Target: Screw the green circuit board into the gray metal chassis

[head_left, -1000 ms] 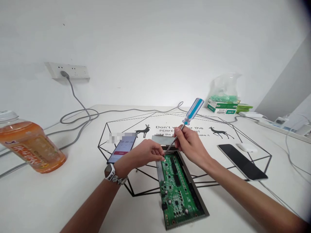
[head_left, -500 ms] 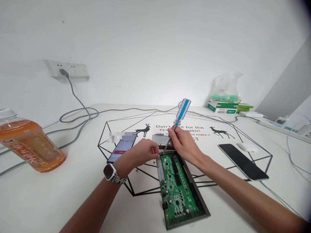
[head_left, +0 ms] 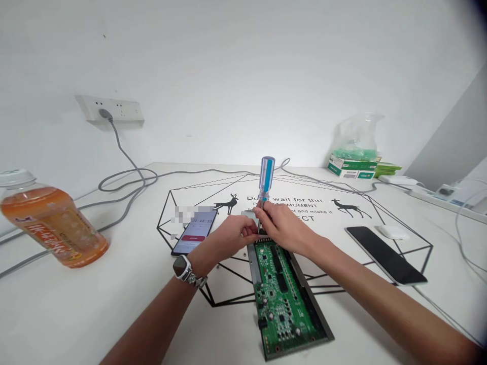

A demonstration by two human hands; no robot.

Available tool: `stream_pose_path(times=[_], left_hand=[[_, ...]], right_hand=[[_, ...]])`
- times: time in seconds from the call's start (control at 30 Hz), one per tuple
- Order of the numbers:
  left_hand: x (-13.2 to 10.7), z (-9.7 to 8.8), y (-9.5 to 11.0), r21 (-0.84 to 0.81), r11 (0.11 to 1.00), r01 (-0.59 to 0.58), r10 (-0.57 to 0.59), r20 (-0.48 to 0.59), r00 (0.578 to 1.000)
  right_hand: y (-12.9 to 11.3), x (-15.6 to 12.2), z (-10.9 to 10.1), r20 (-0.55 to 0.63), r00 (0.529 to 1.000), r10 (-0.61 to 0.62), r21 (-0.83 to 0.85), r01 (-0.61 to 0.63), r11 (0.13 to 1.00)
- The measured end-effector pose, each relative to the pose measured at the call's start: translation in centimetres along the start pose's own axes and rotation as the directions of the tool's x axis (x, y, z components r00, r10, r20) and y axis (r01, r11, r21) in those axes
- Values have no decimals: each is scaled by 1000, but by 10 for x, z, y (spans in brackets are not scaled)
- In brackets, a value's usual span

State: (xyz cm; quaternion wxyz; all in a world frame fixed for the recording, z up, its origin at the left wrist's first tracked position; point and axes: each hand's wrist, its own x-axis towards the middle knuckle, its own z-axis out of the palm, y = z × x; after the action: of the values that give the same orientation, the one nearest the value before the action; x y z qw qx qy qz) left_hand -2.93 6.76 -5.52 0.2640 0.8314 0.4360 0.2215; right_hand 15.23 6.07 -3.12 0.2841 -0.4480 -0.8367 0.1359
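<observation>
A green circuit board (head_left: 283,294) lies in a grey metal tray (head_left: 320,318) on the white table, its long side running away from me. My right hand (head_left: 279,225) is closed round the shaft of a screwdriver with a blue and clear handle (head_left: 266,178), which stands nearly upright over the board's far left corner. My left hand (head_left: 231,235), with a wristwatch (head_left: 182,267) on its wrist, is pinched at that same corner beside the screwdriver tip; what it pinches is hidden.
A lit phone (head_left: 195,232) lies left of the hands, a dark phone (head_left: 385,254) and a white earbud case (head_left: 392,231) to the right. An orange drink bottle (head_left: 49,224) stands far left. Grey cables (head_left: 127,186) run from a wall socket strip (head_left: 110,110). Green boxes (head_left: 352,169) sit at the back.
The screwdriver has swung from leaning right to nearly upright, and my right hand has moved left with it. My left hand has stayed at the board's far corner.
</observation>
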Motion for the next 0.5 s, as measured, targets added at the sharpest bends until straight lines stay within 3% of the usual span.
stream_pose_path(times=[0.13, 0.23, 0.33, 0.4, 0.5], left_hand=[[-2, -2, 7, -19, 998, -62, 62, -19, 998], [-4, -4, 12, -37, 999, -39, 39, 5, 999], [-5, -5, 12, -57, 998, -31, 31, 3, 1000], [-6, -5, 12, -73, 997, -29, 29, 2, 1000], [-6, -5, 11, -91, 996, -13, 13, 1, 1000]], right_hand=[[-3, 0, -7, 24, 1000, 13, 20, -13, 1000], [-10, 4, -10, -169, 982, 89, 66, -79, 995], [-18, 9, -13, -394, 913, 109, -12, -123, 992], [-22, 13, -15, -443, 893, 79, -118, -145, 982], [-26, 16, -15, -429, 902, 51, -251, -173, 952]])
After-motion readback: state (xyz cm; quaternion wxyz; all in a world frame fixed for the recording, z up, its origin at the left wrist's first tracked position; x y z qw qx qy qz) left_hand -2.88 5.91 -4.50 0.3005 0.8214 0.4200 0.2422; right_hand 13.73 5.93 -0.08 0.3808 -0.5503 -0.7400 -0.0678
